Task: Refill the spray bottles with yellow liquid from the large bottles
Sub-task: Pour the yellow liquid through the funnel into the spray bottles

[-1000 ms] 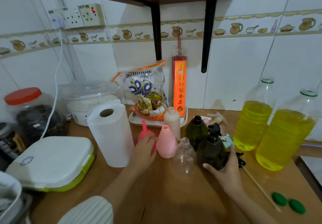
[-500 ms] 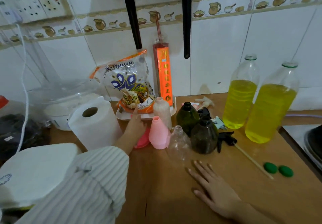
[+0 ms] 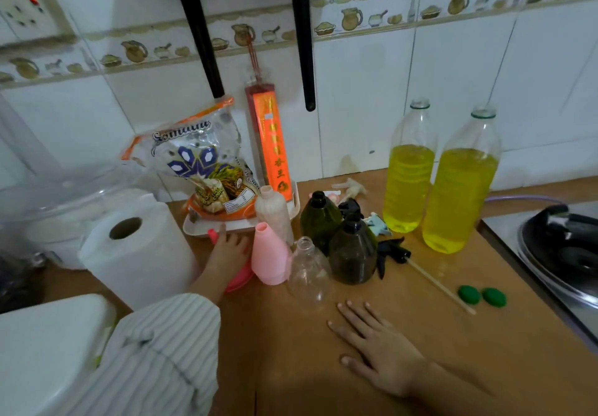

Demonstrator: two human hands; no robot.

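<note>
Two large open bottles of yellow liquid (image 3: 408, 186) (image 3: 459, 199) stand at the back right. In the middle stands a cluster of uncapped spray bottles: a pink one (image 3: 269, 258), a clear one (image 3: 308, 268), two dark green ones (image 3: 353, 250) (image 3: 318, 218) and a pale one (image 3: 273, 211). My left hand (image 3: 228, 250) grips a red funnel (image 3: 241, 281) just left of the pink bottle. My right hand (image 3: 378, 347) lies flat on the wooden counter (image 3: 420, 334), in front of the bottles, holding nothing. A black spray head with its tube (image 3: 393, 250) lies beside the dark bottles.
Two green caps (image 3: 468, 294) (image 3: 494, 297) lie on the right. A paper towel roll (image 3: 137, 247) stands at the left, with a white box (image 3: 48, 351) in front. A tray with a snack bag (image 3: 207, 169) and an orange box (image 3: 273, 144) sits behind. A stove (image 3: 563, 250) borders the right edge.
My right hand let go of the dark bottle and came down flat on the counter. My left hand stayed at the red funnel. The view shifted right and closer.
</note>
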